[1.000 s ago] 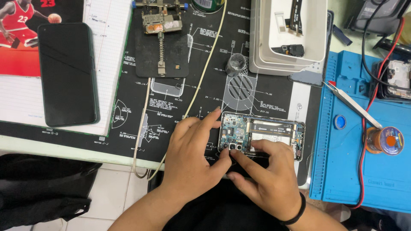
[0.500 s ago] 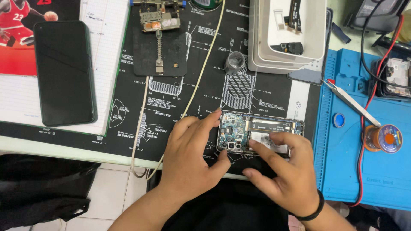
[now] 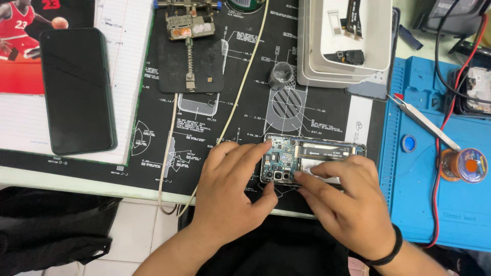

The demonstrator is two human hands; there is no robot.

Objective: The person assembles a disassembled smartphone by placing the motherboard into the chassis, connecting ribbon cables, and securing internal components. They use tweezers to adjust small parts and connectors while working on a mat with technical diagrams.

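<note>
Your left hand (image 3: 232, 191) steadies the opened phone (image 3: 312, 159) at its camera end: the fingers lie spread over that short edge with one fingertip on the exposed circuit board, and the thumb presses against the near edge below the camera lenses. It is a loose pinch on the frame rather than a closed fist. Your right hand (image 3: 348, 207), with a black band on the wrist, rests flat over the near half of the phone, fingers stretched toward the board and covering part of the pale battery area; it grips nothing, only presses down. The phone lies face down, back cover off, lengthwise across the black work mat (image 3: 245, 112), at the mat's near edge and between your two hands.

The mat is printed with white line drawings, rulers and a hatched circle just beyond the phone. Past that sits a small clear cap (image 3: 281, 74), and farther left a black board holder (image 3: 190, 53) with a metal clamp. A cream cable (image 3: 240, 92) runs across the mat. Stacked white trays (image 3: 348, 46) hold small black parts. To the right, a blue mat (image 3: 434, 184) carries tweezers (image 3: 422, 120) and a solder spool (image 3: 468, 166). To the far left, a dark phone (image 3: 76, 89) rests on a lined notebook (image 3: 123, 46), beside a red picture of a basketball player.
</note>
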